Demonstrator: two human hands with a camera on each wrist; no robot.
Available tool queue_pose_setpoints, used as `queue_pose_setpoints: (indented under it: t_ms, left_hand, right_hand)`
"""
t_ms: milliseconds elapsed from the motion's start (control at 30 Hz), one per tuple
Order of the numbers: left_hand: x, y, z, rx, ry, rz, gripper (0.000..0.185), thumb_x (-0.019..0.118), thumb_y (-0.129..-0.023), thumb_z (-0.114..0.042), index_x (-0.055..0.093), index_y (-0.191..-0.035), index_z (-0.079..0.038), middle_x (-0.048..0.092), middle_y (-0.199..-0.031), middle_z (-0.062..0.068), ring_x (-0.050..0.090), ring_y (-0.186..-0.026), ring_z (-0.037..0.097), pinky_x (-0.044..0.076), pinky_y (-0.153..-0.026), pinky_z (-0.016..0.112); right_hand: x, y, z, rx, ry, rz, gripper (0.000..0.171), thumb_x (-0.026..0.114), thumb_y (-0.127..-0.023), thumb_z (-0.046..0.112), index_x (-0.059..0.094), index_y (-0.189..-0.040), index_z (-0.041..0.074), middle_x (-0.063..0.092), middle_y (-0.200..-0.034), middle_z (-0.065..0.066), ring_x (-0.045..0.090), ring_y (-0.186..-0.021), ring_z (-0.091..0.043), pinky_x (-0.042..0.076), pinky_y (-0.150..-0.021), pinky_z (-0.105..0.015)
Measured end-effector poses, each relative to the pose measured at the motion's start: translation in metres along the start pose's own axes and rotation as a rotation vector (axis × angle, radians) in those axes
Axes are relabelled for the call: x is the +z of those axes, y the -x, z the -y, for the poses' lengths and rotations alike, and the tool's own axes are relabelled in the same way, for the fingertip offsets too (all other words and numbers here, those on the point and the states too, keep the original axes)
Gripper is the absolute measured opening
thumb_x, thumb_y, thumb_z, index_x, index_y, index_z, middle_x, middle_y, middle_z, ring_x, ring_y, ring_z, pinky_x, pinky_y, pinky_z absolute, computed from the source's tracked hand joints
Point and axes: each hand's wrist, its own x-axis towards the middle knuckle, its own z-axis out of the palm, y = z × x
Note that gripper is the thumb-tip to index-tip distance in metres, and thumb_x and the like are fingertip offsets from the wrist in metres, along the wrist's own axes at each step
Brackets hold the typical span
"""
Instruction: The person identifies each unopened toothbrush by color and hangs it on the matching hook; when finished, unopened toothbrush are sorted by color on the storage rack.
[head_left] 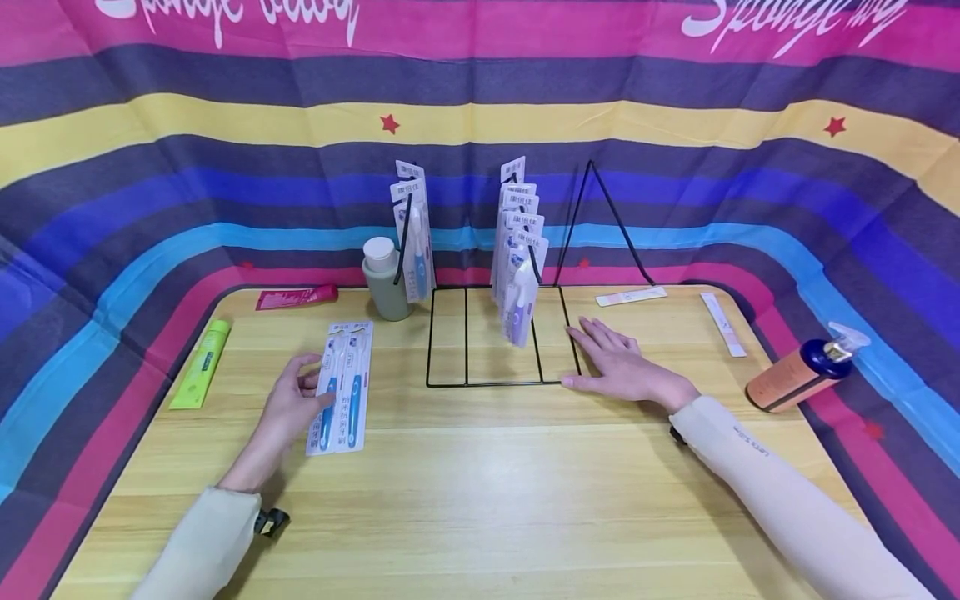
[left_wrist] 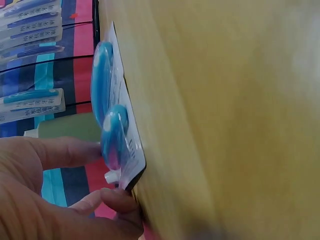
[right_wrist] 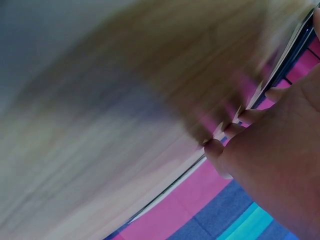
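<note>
Two packaged blue toothbrushes [head_left: 354, 400] lie side by side on the table at the left. At the outer pack's left edge my left hand [head_left: 288, 404] pinches, thumb over the clear blister and fingers curled at the card's edge; the left wrist view shows the thumb against the blister [left_wrist: 114, 135]. A black wire rack [head_left: 495, 384] stands in the middle, with packaged toothbrushes hanging in a left row [head_left: 414, 250] and a middle row [head_left: 519, 292]. Beside the rack's right base wire, my right hand [head_left: 618, 362] rests palm down, fingers spread, fingertips right at the wire.
A grey-green bottle [head_left: 387, 287] stands by the left row. Behind the left hand lie a green tube [head_left: 201, 367] and a pink tube [head_left: 296, 297]. Two thin sachets [head_left: 632, 296] and an orange pump bottle [head_left: 798, 375] are at right. A striped cloth [head_left: 480, 75] borders the table.
</note>
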Motion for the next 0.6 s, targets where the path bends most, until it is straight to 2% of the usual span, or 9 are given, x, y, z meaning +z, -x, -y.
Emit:
queue_pose_setpoints:
  t_ms: [100,267,467,600]
  left_hand:
    - [-0.0005,0.0005,0.0000,-0.001,-0.013,0.007,0.074,0.067,-0.102,0.002,0.031,-0.167,0.000,0.056,-0.132,0.026,0.061,-0.109,0.033,0.054,-0.082,0.034]
    - [-0.0012,0.0030,-0.0001,0.012,-0.028,0.009,0.061,0.069,-0.102,-0.001,0.043,-0.158,-0.001,0.053,-0.116,0.017,0.053,-0.098,0.026,0.050,-0.075,0.032]
    - [-0.0038,0.0042,0.0035,0.036,-0.019,0.033,0.052,0.062,-0.107,-0.004,0.050,-0.156,0.001,0.053,-0.129,0.020,0.051,-0.105,0.026,0.049,-0.078,0.029]
    - [-0.0060,0.0071,0.0058,0.069,-0.003,-0.011,0.048,0.058,-0.108,-0.002,0.053,-0.156,0.000,0.054,-0.133,0.019,0.053,-0.101,0.024,0.050,-0.073,0.026]
  right_hand:
    - [0.0003,-0.0005,-0.0004,0.006,-0.003,0.003,0.105,0.059,-0.102,0.074,0.015,-0.177,0.015,0.000,-0.183,-0.015,-0.003,-0.167,-0.038,0.006,-0.123,-0.076]
    - [0.0009,-0.0009,-0.0012,0.012,0.004,0.003,0.105,0.059,-0.102,0.075,0.015,-0.177,0.016,0.000,-0.183,-0.014,-0.003,-0.167,-0.037,0.007,-0.123,-0.075]
    - [0.0015,-0.0011,-0.0015,0.008,0.006,0.002,0.105,0.060,-0.102,0.073,0.015,-0.177,0.015,0.000,-0.182,-0.016,-0.003,-0.166,-0.039,0.007,-0.122,-0.076]
    - [0.0014,-0.0012,-0.0017,0.007,0.005,0.005,0.105,0.059,-0.102,0.074,0.015,-0.177,0.015,0.000,-0.183,-0.015,-0.003,-0.167,-0.038,0.007,-0.123,-0.075]
